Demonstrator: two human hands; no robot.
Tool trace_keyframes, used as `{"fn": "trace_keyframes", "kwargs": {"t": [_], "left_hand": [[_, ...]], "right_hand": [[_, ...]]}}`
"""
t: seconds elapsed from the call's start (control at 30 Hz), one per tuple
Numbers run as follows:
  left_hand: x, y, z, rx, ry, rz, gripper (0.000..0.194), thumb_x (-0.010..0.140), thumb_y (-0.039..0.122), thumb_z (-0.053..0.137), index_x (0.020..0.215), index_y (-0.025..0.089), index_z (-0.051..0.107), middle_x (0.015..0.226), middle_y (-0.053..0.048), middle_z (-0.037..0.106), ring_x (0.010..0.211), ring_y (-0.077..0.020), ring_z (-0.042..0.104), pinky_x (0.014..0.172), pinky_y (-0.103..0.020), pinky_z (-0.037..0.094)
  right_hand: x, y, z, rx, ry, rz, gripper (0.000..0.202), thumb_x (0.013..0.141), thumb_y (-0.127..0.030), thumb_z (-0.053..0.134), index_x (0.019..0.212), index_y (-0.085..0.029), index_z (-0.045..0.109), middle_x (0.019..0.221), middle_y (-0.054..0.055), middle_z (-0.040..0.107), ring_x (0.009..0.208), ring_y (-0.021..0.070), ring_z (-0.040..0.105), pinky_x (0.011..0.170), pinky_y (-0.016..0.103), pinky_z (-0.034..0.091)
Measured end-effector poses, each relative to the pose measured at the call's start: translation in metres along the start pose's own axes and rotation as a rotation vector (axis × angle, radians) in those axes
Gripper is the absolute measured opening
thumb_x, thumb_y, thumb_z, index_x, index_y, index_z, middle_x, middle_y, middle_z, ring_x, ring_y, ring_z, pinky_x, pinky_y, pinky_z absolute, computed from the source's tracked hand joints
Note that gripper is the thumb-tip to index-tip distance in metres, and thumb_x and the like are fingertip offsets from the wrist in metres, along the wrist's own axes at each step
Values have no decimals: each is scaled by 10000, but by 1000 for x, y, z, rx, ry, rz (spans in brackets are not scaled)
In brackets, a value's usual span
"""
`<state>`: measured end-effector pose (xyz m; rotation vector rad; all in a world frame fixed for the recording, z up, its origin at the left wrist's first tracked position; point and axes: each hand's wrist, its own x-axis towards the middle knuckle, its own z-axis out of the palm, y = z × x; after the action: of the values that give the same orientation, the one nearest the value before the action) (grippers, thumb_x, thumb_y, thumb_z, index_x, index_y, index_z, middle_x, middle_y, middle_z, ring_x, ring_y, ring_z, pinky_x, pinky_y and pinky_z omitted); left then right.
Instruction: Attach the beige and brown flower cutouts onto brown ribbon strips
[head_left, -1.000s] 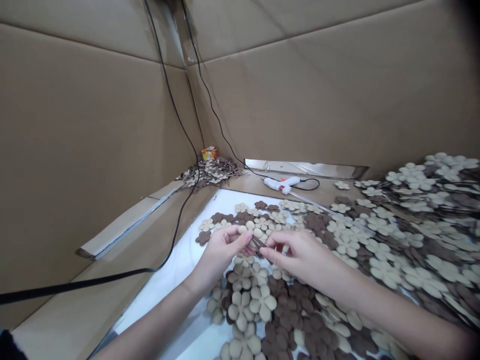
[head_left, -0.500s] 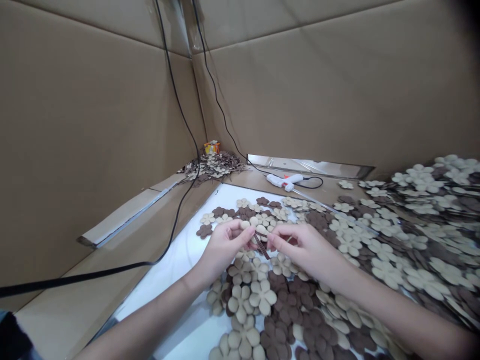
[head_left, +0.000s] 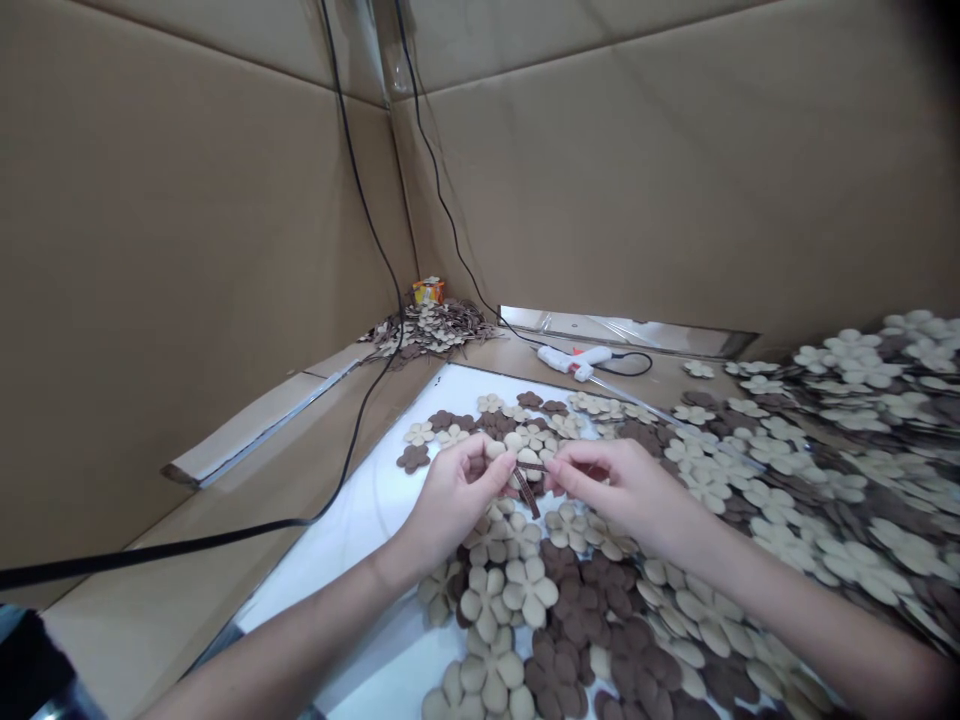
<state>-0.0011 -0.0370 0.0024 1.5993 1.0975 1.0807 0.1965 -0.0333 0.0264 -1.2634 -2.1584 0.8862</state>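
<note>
My left hand is closed, pinching a beige fabric flower and a narrow brown ribbon with light stitching between thumb and fingers. One end of the ribbon hangs down toward me; another stretch runs across to the right. There my right hand pinches it between thumb and fingertips. Part of the held flower is covered by my fingers, and other beige petals lie right behind it. Beneath both hands, beige and brown fabric flowers spread over a white board.
A white glue gun with a clear glue stick lies behind the flowers. Large flower piles rise on the right. A heap of flowers and ribbons with an orange box sits in the corner. A black cable crosses the left; cardboard walls enclose everything.
My right hand has drawn slightly to the right, away from the left. A stretch of ribbon now shows taut between the two hands. The whole view has shifted a little.
</note>
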Motion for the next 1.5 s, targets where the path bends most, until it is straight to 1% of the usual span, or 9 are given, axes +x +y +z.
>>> {"fn": "trace_keyframes", "kwargs": {"t": [0.17, 0.3, 0.57, 0.67, 0.8, 0.93, 1.1, 1.27, 1.5], "left_hand": [[2, 0, -1, -67, -72, -18, 252, 857, 363, 543, 713, 158, 574, 635, 18, 611, 623, -109, 588, 608, -203, 443], [6, -2, -2, -115, -91, -22, 289, 870, 379, 514, 707, 153, 592, 620, 8, 619, 606, -114, 586, 604, -211, 446], [7, -4, 0, -80, -44, -75, 321, 852, 422, 522, 677, 159, 579, 599, 8, 607, 602, -129, 590, 607, -227, 440], [8, -7, 1, -90, -22, -102, 328, 855, 432, 512, 682, 159, 565, 600, 12, 598, 591, -126, 582, 605, -231, 444], [9, -11, 2, -63, 8, -82, 315, 856, 422, 516, 695, 155, 560, 607, 17, 584, 597, -120, 574, 610, -228, 442], [8, -13, 2, -59, 30, -40, 300, 853, 415, 523, 703, 157, 551, 607, 25, 565, 599, -124, 571, 606, -232, 440], [3, -8, 5, -105, 9, -7, 285, 847, 394, 540, 681, 164, 523, 649, 36, 525, 629, -113, 563, 610, -217, 443], [0, -1, 7, -88, 2, 6, 286, 848, 386, 541, 663, 170, 510, 635, 40, 516, 630, -108, 548, 616, -208, 440], [1, -3, 8, -103, -16, -23, 302, 846, 405, 534, 664, 165, 528, 612, 30, 537, 608, -112, 538, 612, -222, 443]], "right_hand": [[-1, -1, -3, -13, 12, 0, 322, 888, -370, 433, 729, -184, 641, 721, 12, 661, 676, 161, 568, 566, 245, 363], [2, 1, -2, -14, -4, 14, 329, 891, -374, 425, 724, -184, 634, 718, 15, 660, 681, 162, 571, 588, 252, 371], [6, 5, 1, -95, -1, -29, 325, 899, -341, 406, 679, -173, 575, 673, 9, 611, 640, 146, 538, 555, 244, 350], [7, 5, 0, -129, -33, -29, 307, 900, -320, 415, 679, -177, 574, 675, -6, 608, 644, 136, 537, 569, 241, 345], [6, 2, 1, -143, -70, -27, 290, 904, -323, 418, 735, -199, 619, 734, -15, 636, 673, 132, 549, 590, 240, 348], [4, -2, 7, -95, -33, -29, 269, 898, -394, 437, 847, -218, 634, 854, 0, 641, 769, 151, 557, 643, 242, 368], [3, -2, 15, -35, -45, -60, 320, 906, -396, 416, 720, -179, 560, 697, -12, 559, 670, 133, 505, 608, 236, 350], [3, 1, 18, 31, -56, -52, 340, 892, -389, 434, 651, -166, 523, 620, -32, 480, 610, 109, 453, 557, 217, 323], [2, 0, 15, 23, -14, -49, 222, 843, -282, 493, 666, -167, 563, 656, -30, 563, 635, 107, 488, 587, 220, 335]]}}
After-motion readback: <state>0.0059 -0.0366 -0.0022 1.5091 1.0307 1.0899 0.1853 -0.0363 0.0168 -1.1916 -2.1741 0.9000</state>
